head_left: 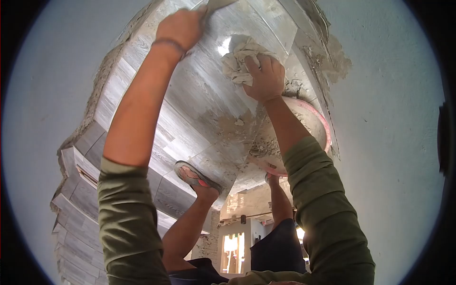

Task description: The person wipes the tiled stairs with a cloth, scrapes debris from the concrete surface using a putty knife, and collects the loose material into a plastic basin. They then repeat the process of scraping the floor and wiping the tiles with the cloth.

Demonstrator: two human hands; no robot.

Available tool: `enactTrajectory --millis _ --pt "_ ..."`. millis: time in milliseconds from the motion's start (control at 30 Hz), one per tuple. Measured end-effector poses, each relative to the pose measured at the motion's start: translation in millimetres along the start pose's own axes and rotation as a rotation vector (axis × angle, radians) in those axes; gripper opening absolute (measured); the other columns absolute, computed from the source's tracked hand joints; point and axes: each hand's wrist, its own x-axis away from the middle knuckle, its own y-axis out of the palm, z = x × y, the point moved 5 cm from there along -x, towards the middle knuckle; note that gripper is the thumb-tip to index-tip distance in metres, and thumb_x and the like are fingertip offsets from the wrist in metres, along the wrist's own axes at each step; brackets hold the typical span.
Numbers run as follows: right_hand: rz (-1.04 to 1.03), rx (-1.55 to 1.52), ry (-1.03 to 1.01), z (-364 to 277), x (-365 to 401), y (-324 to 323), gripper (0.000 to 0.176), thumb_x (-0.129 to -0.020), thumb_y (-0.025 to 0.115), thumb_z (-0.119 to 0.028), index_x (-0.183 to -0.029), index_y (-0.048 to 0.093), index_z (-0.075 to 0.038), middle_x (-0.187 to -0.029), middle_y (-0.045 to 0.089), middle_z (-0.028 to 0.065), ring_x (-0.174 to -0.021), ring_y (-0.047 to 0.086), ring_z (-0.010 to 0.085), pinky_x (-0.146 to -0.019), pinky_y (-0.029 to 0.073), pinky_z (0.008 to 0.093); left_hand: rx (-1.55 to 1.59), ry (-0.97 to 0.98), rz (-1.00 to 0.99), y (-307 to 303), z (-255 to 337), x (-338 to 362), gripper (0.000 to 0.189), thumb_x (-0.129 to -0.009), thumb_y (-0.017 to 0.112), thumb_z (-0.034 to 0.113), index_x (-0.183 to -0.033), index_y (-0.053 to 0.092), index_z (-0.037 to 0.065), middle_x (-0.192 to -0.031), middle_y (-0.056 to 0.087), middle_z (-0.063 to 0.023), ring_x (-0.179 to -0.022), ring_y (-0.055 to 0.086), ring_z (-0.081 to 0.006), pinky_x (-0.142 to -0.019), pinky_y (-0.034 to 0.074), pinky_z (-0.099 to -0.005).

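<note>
Head view: right hand (266,78) presses a crumpled off-white cloth rag (239,58) onto grey wood-grain floor tiles (199,95), just beyond the round pink mortar-caked basin (311,126).
Fingers half-curled over the rag, which is likely soft and light and best bunched under the palm; left hand (180,28), farther from the basin, fisted round a flat grey tool (216,5).

The top edge cuts off the flat tool (216,5) gripped in the left hand (183,26), leaving its far end unseen. The right hand (266,78) covers part of a crumpled rag (237,59). The right forearm (285,124) hides a stretch of the pink bowl (314,121), whose contents cannot be made out. One foot (271,179) sits mostly behind the bowl.
</note>
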Motion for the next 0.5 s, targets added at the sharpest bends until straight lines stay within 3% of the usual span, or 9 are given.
enactTrajectory --millis 100,233,267,400,500 --pt "0.015 0.009 -0.006 1 3 2 0.072 -0.053 0.086 -0.036 -0.121 0.063 -0.028 -0.119 0.052 0.0022 -0.115 0.050 0.0276 -0.093 0.041 0.0477 -0.057 0.027 -0.113 -18 5 -19 0.043 -0.096 0.057 0.028 -0.139 0.058 0.028 -0.095 0.069 -0.0186 -0.088 0.069 -0.0363 -0.079 0.056 -0.0461" --pt "0.036 -0.005 -0.006 3 1 1 0.071 -0.053 0.084 -0.038 -0.121 0.063 -0.029 -0.119 0.052 0.0018 -0.115 0.050 0.0269 -0.092 0.042 0.0474 -0.156 0.075 -0.201 -29 -19 12 0.041 -0.096 0.056 0.027 -0.137 0.061 0.027 -0.097 0.069 -0.0193 -0.088 0.069 -0.0375 -0.082 0.056 -0.0460" --pt "0.047 -0.003 -0.011 4 1 1 0.071 -0.054 0.084 -0.038 -0.121 0.063 -0.029 -0.118 0.052 0.0017 -0.115 0.050 0.0268 -0.092 0.042 0.0474 -0.161 0.072 -0.142 -30 -10 9 0.036 -0.096 0.056 0.024 -0.131 0.066 0.025 -0.097 0.069 -0.0197 -0.085 0.069 -0.0372 -0.080 0.057 -0.0459" --pt "0.056 0.003 -0.022 3 1 1 0.070 -0.054 0.083 -0.037 -0.120 0.063 -0.028 -0.117 0.052 0.0015 -0.114 0.050 0.0265 -0.091 0.042 0.0474 -0.179 -0.012 -0.195 -19 9 -33 0.044 -0.094 0.057 0.017 -0.136 0.061 0.030 -0.091 0.068 -0.0163 -0.083 0.071 -0.0325 -0.074 0.059 -0.0432" --pt "0.044 -0.002 -0.013 3 1 1 0.069 -0.053 0.083 -0.037 -0.120 0.064 -0.028 -0.117 0.052 0.0015 -0.113 0.050 0.0265 -0.091 0.042 0.0474 -0.236 0.112 -0.092 -31 -9 -4 0.047 -0.094 0.056 0.019 -0.140 0.057 0.030 -0.092 0.067 -0.0165 -0.085 0.071 -0.0348 -0.079 0.058 -0.0438"
